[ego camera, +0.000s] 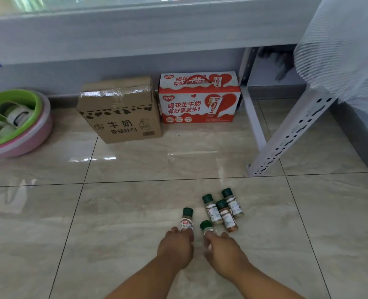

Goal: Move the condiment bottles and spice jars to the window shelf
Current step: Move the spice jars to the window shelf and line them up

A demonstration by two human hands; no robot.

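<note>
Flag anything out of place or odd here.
Five spice jars sit on the floor tiles, odd for food; the left hand and right hand each grip one. Sandals lie in the green basin. Nothing spilled.

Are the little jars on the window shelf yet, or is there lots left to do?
Nothing looks done yet: no jar shows on the window shelf. In hand: the left hand grips one green-capped jar, and the right hand grips a second jar. Left: those two and three more jars standing on the floor all need carrying up.
</note>
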